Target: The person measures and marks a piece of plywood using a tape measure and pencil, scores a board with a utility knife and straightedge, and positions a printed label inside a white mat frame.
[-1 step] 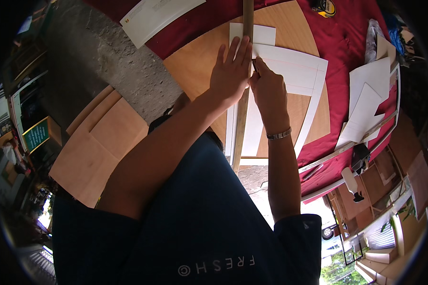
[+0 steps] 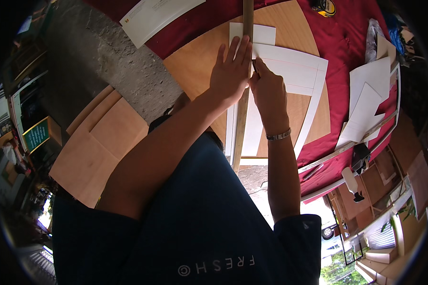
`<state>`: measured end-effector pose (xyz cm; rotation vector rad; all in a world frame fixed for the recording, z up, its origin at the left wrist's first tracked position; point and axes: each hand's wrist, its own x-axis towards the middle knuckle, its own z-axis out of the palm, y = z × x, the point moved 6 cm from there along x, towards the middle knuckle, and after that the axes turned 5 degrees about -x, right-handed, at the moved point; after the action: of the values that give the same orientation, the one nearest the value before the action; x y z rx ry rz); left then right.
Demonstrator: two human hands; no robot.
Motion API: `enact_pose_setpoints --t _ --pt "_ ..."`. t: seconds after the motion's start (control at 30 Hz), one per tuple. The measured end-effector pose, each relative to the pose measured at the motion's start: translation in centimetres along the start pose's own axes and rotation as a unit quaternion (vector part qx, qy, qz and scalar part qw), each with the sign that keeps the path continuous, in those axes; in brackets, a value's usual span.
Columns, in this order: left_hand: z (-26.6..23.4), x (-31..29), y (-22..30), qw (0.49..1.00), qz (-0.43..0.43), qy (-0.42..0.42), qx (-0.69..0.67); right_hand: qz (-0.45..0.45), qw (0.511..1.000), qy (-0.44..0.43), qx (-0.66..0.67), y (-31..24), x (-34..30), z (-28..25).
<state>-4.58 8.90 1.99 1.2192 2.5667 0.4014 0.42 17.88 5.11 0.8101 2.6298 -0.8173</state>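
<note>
Beside the stick point(image 2: 248, 16) under your flat left hand point(image 2: 230, 71), your right hand point(image 2: 270, 92) grips a tool point(image 2: 255, 65), maybe marking card point(image 2: 295, 69); press firmly.

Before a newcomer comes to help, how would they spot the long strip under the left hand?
Start at the red cloth, then find the light-brown board on it. A long strip crosses the board under the left hand. It is narrow and brown, unlike the flat white pieces beneath it.
</note>
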Motion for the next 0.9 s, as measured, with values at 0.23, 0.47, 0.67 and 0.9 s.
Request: enact_pose_setpoints --t 0.23,0.47,0.67,0.9 --pt "0.1 -0.1 0.1 0.999 -0.003 -0.037 0.031 0.02 1.0 0.003 0.006 0.4 -2.2 0.5" --pt "0.4 0.1 0.1 0.997 -0.008 -0.061 0.035 0.018 1.0 0.023 0.009 1.2 -4.0 1.3" --pt "0.4 0.1 0.0 0.997 -0.01 -0.07 0.038 0.025 1.0 0.014 0.0 1.6 -5.0 1.9" --pt "0.4 0.2 0.1 0.997 -0.011 -0.079 0.026 0.027 1.0 0.006 -0.002 1.9 -5.8 2.1"
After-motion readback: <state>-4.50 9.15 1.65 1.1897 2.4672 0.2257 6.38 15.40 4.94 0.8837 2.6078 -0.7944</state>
